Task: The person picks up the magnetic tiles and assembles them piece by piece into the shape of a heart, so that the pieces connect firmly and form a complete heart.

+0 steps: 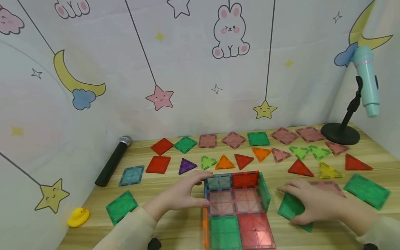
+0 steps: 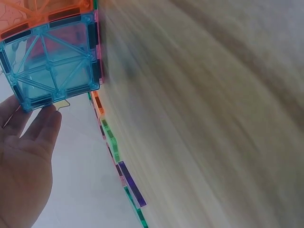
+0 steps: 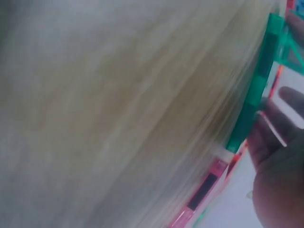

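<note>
A low box of see-through magnetic tiles stands mid-table, its floor two pink tiles (image 1: 221,202), a green tile (image 1: 225,232) and a red tile (image 1: 257,232). Upright round it are a blue tile and a red tile (image 1: 246,180) at the back, a green tile (image 1: 264,192) at right, and a blue tile (image 2: 54,61) and an orange tile (image 1: 205,227) at left. My left hand (image 1: 179,192) rests on the left wall's top, thumb and fingers spread along it. To the right of the box, my right hand (image 1: 304,201) holds a green magnetic tile (image 1: 287,206) between thumb and fingers, partly covering it.
Several flat square and triangular tiles lie in rows behind the box. A pink tile (image 1: 328,187) and a green rectangular tile (image 1: 367,191) lie at right. A black microphone (image 1: 112,161) and yellow duck (image 1: 78,217) are at left; a mint microphone (image 1: 367,81) on a stand is back right.
</note>
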Motion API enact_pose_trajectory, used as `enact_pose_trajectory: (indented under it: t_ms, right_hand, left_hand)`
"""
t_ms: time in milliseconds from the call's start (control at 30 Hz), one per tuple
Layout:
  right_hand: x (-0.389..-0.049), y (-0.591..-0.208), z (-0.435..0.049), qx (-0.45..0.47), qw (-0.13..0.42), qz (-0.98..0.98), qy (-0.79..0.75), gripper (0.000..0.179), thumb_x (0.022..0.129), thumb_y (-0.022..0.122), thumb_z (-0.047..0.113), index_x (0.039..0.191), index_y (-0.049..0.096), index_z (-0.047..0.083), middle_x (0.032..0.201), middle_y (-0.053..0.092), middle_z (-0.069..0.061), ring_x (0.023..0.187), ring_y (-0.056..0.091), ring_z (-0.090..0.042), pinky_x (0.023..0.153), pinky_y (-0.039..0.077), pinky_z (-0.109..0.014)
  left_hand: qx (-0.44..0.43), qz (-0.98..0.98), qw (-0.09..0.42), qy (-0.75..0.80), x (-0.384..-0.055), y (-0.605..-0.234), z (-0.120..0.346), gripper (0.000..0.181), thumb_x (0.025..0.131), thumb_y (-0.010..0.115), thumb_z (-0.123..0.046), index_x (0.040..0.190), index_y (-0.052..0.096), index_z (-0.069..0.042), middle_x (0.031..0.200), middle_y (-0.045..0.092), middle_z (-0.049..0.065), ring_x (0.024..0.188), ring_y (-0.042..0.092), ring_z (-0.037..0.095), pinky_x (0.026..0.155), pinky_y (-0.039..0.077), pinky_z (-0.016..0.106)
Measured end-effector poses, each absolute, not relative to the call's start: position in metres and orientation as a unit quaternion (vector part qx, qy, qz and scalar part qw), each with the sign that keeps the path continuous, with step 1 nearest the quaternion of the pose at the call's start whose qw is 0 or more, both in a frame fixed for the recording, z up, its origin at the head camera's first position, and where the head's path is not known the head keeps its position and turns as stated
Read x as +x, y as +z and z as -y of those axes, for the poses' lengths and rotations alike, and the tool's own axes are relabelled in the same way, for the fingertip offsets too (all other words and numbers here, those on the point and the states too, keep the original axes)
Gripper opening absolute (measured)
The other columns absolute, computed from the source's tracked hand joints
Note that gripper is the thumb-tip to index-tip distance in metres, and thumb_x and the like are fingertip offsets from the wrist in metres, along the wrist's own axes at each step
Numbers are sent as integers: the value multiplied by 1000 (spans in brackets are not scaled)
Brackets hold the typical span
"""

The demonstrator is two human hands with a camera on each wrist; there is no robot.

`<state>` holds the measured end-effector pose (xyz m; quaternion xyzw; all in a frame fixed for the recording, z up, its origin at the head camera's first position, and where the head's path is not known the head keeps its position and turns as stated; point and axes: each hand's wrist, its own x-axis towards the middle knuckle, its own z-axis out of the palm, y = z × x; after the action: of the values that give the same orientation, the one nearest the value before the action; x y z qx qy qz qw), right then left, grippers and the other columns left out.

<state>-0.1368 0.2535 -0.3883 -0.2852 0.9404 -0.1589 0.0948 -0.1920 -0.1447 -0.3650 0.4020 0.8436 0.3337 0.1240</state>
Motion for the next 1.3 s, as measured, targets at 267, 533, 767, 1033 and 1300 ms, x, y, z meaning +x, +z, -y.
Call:
enact_pose_trajectory:
  t_ms: [267,533,767,1033,1300]
  right_hand:
    - [-129,-389,-241,-250,110,-947,-166,94,67,73,61,138,42,9,130,41,-13,113,43,-30,81,45,-50]
    - [-117,-387,-237,-325,15,-912,-248,83,69,80,39,137,41,10,127,42,-2,106,47,-14,78,49,-34]
    - [-108,-387,-223,-443,-20,-816,-370,88,68,82,13,140,32,3,126,36,-4,112,44,-12,87,47,-28]
    - [-98,-388,-215,-439,-11,-810,-388,90,66,84,9,138,31,1,129,36,-6,118,44,-12,91,46,-27]
    - [-116,-380,-255,-349,-10,-893,-285,84,72,81,36,138,38,7,122,48,-5,97,53,-12,72,49,-27]
  left_hand:
    - [399,-853,122,313,-190,-362,144,70,84,71,-31,144,37,-16,146,34,-2,128,39,15,102,36,36]
    - [395,-861,125,295,-191,-360,144,71,84,71,-35,144,37,-18,146,34,-3,128,39,15,102,36,38]
    - [397,-864,126,282,-193,-359,144,71,83,71,-35,143,38,-18,145,36,-3,128,39,15,102,36,38]
    - [398,-866,126,275,-193,-358,144,71,84,71,-36,144,38,-17,144,36,-2,127,39,15,102,37,39]
    - [394,-868,129,272,-192,-357,145,72,83,70,-38,144,37,-18,144,36,-2,127,39,15,102,36,38]
